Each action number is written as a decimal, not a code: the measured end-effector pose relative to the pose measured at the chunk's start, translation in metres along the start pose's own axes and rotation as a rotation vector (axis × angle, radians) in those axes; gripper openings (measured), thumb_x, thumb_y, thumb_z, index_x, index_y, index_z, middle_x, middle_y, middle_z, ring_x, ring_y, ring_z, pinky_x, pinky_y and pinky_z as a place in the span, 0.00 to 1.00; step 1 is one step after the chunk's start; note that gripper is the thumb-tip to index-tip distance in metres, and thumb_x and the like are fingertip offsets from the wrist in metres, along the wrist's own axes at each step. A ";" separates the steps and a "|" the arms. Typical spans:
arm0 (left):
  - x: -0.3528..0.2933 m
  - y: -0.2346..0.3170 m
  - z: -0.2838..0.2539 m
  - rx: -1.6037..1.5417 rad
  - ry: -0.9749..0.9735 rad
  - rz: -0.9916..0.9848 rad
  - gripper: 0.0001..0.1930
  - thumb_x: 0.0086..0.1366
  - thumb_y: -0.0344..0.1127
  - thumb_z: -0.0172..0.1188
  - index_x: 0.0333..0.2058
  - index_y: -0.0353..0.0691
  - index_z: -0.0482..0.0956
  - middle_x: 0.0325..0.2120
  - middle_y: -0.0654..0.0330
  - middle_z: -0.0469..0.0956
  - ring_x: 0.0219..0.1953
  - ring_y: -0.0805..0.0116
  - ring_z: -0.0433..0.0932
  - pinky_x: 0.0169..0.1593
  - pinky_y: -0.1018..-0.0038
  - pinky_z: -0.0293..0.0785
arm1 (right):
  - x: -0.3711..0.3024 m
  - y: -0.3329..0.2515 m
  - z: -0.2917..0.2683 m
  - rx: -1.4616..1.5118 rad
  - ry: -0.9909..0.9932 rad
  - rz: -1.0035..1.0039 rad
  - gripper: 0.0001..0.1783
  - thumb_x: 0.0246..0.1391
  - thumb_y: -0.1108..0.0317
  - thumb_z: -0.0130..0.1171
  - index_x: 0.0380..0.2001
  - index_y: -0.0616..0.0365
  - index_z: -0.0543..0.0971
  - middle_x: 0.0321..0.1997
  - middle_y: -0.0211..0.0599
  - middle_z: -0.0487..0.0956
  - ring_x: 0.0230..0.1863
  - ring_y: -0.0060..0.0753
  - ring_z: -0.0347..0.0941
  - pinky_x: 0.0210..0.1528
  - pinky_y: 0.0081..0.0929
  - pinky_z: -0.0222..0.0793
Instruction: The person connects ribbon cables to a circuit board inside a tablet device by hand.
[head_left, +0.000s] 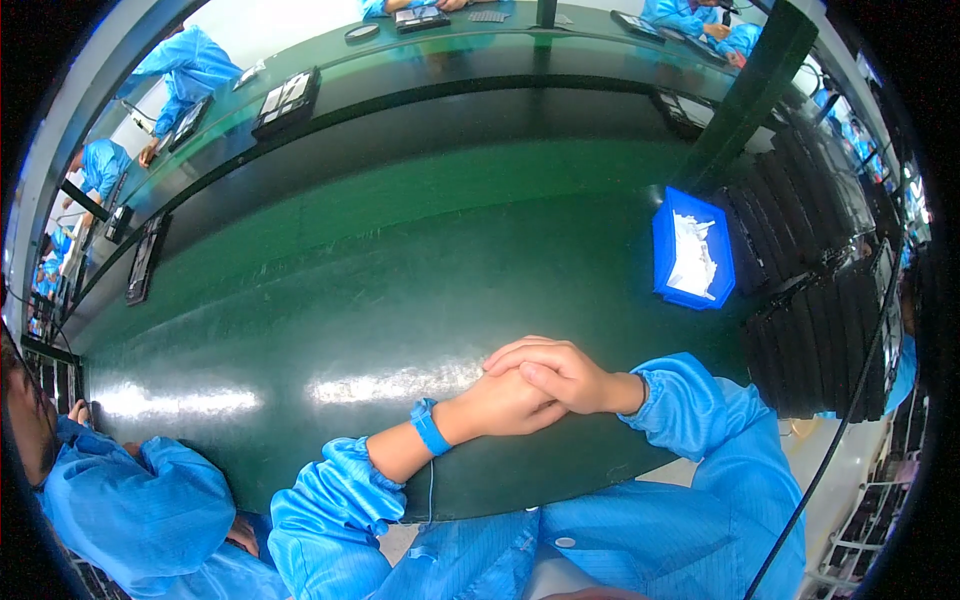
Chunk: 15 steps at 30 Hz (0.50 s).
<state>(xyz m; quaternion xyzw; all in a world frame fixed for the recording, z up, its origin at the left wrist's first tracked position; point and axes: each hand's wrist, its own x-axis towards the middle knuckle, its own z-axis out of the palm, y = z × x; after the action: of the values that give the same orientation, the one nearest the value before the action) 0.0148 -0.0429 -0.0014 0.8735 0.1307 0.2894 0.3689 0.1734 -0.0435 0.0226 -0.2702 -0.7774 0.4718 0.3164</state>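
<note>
My two hands rest clasped together over the near middle of the green table (pixel 480 250). The left hand (pixel 503 408) lies underneath, loosely closed, with its fingers partly covered. Over it folds the right hand (pixel 560 372), its fingers wrapped across the back of the left. No tool or part shows in either one. Around my left wrist sits a blue wrist strap (pixel 430 428) with a thin cord hanging down.
A blue bin (pixel 728 262) of small white pieces stands at the right, beside stacked black trays (pixel 815 340). A dark post (pixel 752 95) rises behind it. At lower left sits a co-worker in a blue sleeve (pixel 140 510). Black trays (pixel 287 100) lie along the far belt.
</note>
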 end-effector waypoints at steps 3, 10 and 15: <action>-0.001 -0.001 0.001 0.000 0.006 0.004 0.11 0.57 0.33 0.60 0.36 0.33 0.79 0.33 0.48 0.79 0.37 0.51 0.79 0.41 0.63 0.75 | 0.000 0.002 0.002 0.007 0.016 -0.026 0.21 0.66 0.58 0.42 0.43 0.64 0.78 0.48 0.49 0.78 0.52 0.48 0.73 0.58 0.40 0.64; 0.000 0.000 0.002 0.013 0.035 0.031 0.11 0.56 0.33 0.60 0.36 0.34 0.79 0.33 0.48 0.79 0.37 0.50 0.78 0.41 0.62 0.75 | 0.000 0.000 0.000 0.003 -0.003 0.000 0.18 0.62 0.65 0.42 0.43 0.67 0.78 0.50 0.50 0.78 0.53 0.47 0.73 0.59 0.39 0.64; 0.002 0.000 0.002 0.012 0.041 0.038 0.11 0.56 0.33 0.60 0.36 0.34 0.79 0.33 0.48 0.79 0.37 0.50 0.79 0.41 0.62 0.75 | -0.001 0.002 0.000 0.011 0.015 -0.018 0.21 0.65 0.59 0.43 0.43 0.65 0.78 0.48 0.49 0.78 0.52 0.48 0.73 0.58 0.40 0.64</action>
<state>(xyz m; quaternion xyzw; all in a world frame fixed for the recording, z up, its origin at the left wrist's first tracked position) 0.0173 -0.0429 -0.0017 0.8720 0.1231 0.3133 0.3553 0.1743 -0.0433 0.0210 -0.2649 -0.7747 0.4712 0.3281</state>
